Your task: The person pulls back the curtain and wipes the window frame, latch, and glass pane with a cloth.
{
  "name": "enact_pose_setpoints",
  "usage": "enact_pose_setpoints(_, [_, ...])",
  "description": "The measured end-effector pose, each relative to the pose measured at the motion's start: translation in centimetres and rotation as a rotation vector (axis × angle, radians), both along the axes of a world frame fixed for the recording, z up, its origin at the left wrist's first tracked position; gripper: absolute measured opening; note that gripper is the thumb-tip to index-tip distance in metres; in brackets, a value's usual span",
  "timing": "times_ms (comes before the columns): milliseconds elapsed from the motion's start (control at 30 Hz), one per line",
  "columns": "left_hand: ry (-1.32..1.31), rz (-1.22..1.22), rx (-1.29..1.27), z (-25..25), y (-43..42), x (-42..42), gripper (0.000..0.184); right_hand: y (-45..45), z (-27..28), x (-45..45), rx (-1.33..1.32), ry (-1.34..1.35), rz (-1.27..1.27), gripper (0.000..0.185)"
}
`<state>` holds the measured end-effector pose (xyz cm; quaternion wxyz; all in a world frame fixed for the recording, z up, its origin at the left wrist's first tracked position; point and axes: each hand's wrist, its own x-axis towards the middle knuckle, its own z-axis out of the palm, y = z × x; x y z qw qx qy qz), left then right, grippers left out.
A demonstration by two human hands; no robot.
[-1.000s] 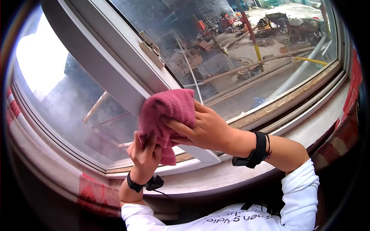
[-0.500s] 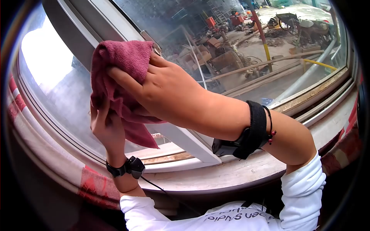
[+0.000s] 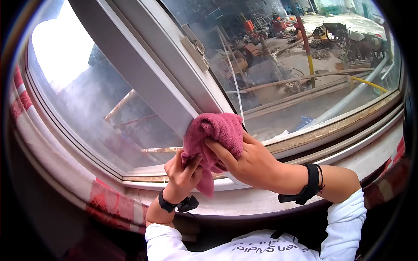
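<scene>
A bunched pink cloth (image 3: 217,132) lies against the lower part of the white window frame post (image 3: 152,65). My right hand (image 3: 250,161) presses on it from the right, its fingers sunk in the folds. Below and to the left, my left hand (image 3: 183,174) pinches the cloth's lower edge, and a corner hangs down between the two hands. Some fingertips are hidden in the fabric. Both wrists wear black bands.
A beige latch (image 3: 195,48) sits on the frame above the cloth. Hazy glass (image 3: 117,95) is on the left. A pale sill (image 3: 244,201) runs below, with red-patterned fabric (image 3: 111,202) at the lower left. Outside are poles, a cart and clutter.
Both hands first moved up and left along the post with the cloth, then came back down and right to its lower end. The cloth stayed in their hold. The view shifted slightly.
</scene>
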<state>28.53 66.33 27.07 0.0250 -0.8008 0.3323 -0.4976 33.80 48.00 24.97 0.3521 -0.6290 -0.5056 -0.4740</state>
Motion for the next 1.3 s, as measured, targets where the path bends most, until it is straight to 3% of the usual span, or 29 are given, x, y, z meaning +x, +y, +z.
enact_pose_setpoints(67, [-0.116,-0.003,-0.020,2.5,-0.3,0.5,0.033,0.4,2.6,0.5,0.008,0.014,0.046,0.055])
enact_pose_setpoints(167, [-0.373,-0.013,-0.185,7.9,-0.2,2.3,0.041,1.8,9.4,2.1,0.228,-0.226,0.039,0.046])
enact_pose_setpoints(233, [-0.419,-0.079,-0.273,12.4,-0.3,3.3,0.043,1.8,14.4,2.7,0.218,-0.299,-0.042,0.051])
enact_pose_setpoints(300, [-0.305,-0.131,-0.441,15.9,-0.3,3.8,0.034,2.1,18.6,3.5,0.162,-0.276,0.062,0.056])
enact_pose_setpoints(367, [-0.333,-0.212,-0.410,17.7,-0.4,4.2,0.032,2.3,20.1,3.9,0.129,-0.310,0.137,0.061])
enact_pose_setpoints(467, [-0.313,-0.139,-0.433,16.1,-0.5,3.7,0.036,2.7,18.0,3.6,0.220,-0.449,0.092,0.064])
enact_pose_setpoints(533, [-0.257,-0.047,-0.365,13.1,-0.4,2.8,0.041,2.0,14.1,2.4,0.176,-0.273,-0.083,0.052])
enact_pose_setpoints(600, [-0.225,-0.129,-0.192,8.9,-0.6,1.9,0.041,1.6,9.3,1.9,0.129,-0.207,-0.061,0.053])
enact_pose_setpoints(667, [-0.095,-0.062,-0.027,3.7,0.4,1.1,0.038,0.7,3.5,0.9,-0.011,-0.100,-0.099,0.054])
enact_pose_setpoints(733, [-0.047,-0.078,0.089,1.9,0.6,0.6,0.037,-0.1,0.3,0.5,-0.144,-0.056,-0.131,0.056])
enact_pose_setpoints(833, [-0.050,-0.086,0.089,4.5,0.4,0.8,0.035,-0.7,2.4,0.8,-0.158,-0.038,-0.108,0.058])
enact_pose_setpoints(967, [-0.328,-0.096,-0.099,11.4,-1.2,2.0,0.041,0.2,11.7,2.0,0.044,-0.221,-0.121,0.074])
enact_pose_setpoints(1033, [-0.179,-0.221,-0.295,13.9,-0.8,2.5,0.043,0.8,15.6,2.9,0.112,-0.349,-0.085,0.072])
enact_pose_setpoints(1067, [-0.067,-0.198,-0.434,14.3,-1.2,2.0,0.043,1.2,15.9,3.2,0.109,-0.346,-0.092,0.072])
enact_pose_setpoints(1200, [-0.257,-0.105,-0.251,10.8,-1.2,2.1,0.044,1.5,12.2,3.2,0.135,-0.295,0.026,0.065])
enact_pose_setpoints(1300, [0.007,-0.142,-0.140,5.0,-0.7,1.1,0.036,0.3,4.9,1.6,-0.058,-0.061,0.027,0.061])
